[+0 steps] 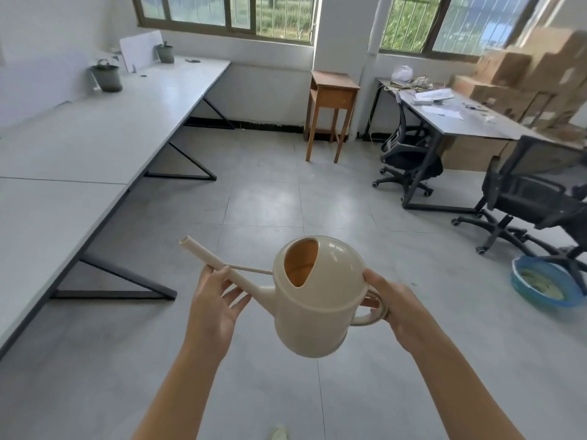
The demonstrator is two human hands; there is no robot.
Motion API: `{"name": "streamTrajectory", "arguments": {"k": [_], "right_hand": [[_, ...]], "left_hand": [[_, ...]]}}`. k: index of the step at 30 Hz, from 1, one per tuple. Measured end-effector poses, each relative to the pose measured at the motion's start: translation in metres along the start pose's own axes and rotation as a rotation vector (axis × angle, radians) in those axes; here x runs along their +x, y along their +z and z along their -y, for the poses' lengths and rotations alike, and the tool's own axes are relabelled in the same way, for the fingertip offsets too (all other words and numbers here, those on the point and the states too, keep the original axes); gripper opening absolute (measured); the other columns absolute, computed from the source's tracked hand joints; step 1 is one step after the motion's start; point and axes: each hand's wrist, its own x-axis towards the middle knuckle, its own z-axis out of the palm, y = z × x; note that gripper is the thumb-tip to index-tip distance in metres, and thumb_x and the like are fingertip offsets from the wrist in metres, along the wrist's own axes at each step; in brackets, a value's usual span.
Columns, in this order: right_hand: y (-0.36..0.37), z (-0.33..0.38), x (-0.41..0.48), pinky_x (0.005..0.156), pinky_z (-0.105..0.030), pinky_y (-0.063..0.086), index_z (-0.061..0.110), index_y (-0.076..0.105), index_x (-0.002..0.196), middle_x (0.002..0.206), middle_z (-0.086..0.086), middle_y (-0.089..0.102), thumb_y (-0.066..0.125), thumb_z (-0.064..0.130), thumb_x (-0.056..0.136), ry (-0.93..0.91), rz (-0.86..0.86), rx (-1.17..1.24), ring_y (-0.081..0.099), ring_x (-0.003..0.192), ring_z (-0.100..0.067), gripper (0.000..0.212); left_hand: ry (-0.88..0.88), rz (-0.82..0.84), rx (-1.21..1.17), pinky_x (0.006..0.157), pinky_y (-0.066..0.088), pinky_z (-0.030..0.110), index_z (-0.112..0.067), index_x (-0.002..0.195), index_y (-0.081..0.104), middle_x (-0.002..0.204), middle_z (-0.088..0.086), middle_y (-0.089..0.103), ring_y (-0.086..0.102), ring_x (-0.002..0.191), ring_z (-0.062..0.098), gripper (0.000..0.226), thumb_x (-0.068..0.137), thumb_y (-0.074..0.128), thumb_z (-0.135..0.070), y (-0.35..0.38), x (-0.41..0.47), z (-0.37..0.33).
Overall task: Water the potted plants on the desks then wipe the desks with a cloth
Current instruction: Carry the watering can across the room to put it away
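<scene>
While right hand point(401, 308) round handle point(371, 319), left hand point(211, 304) open under spout point(201, 253).

Plain office room — long white desks point(95, 147) on black frames, 2 black swivel chairs point(408, 160), stacked cardboard boxes point(524, 74), barred windows point(228, 11), grey tile floor point(286, 201)

Desks point(104, 131), near pot point(107, 78), far pot point(165, 53), seemingly planted
</scene>
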Motion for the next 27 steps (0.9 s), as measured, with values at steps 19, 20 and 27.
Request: {"name": "streamTrajectory", "arguments": {"k": [19, 20, 27], "right_hand": [[-0.118, 0.098, 0.348, 0.087, -0.035, 0.048, 0.009, 0.073, 0.084, 0.086, -0.005, 0.074, 0.066, 0.043, 0.071, -0.016, 0.015, 0.052, 0.065, 0.095, -0.024, 0.036], [-0.127, 0.104, 0.371, 0.091, -0.037, 0.048, 0.009, 0.073, 0.086, 0.092, -0.008, 0.073, 0.067, 0.043, 0.071, -0.01, 0.02, 0.046, 0.064, 0.098, -0.026, 0.038], [-0.175, 0.155, 0.513, 0.093, -0.039, 0.045, 0.011, 0.073, 0.088, 0.1, -0.011, 0.071, 0.061, 0.053, 0.06, 0.017, 0.068, 0.008, 0.062, 0.104, -0.029, 0.051]], "left_hand": [[0.01, -0.006, 0.009, 0.08, 0.049, 0.037, -0.019, 0.092, 0.052, 0.085, 0.004, 0.05, 0.054, 0.087, 0.021, 0.012, 0.095, 0.041, -0.015, 0.205, 0.312, 0.031], [0.017, -0.008, 0.001, 0.08, 0.049, 0.036, -0.02, 0.09, 0.052, 0.085, 0.005, 0.05, 0.054, 0.087, 0.021, 0.013, 0.095, 0.041, -0.015, 0.216, 0.33, 0.034], [0.044, -0.04, -0.027, 0.081, 0.049, 0.036, -0.019, 0.093, 0.052, 0.087, 0.006, 0.05, 0.055, 0.088, 0.022, 0.013, 0.095, 0.04, -0.014, 0.3, 0.446, 0.04]]}}
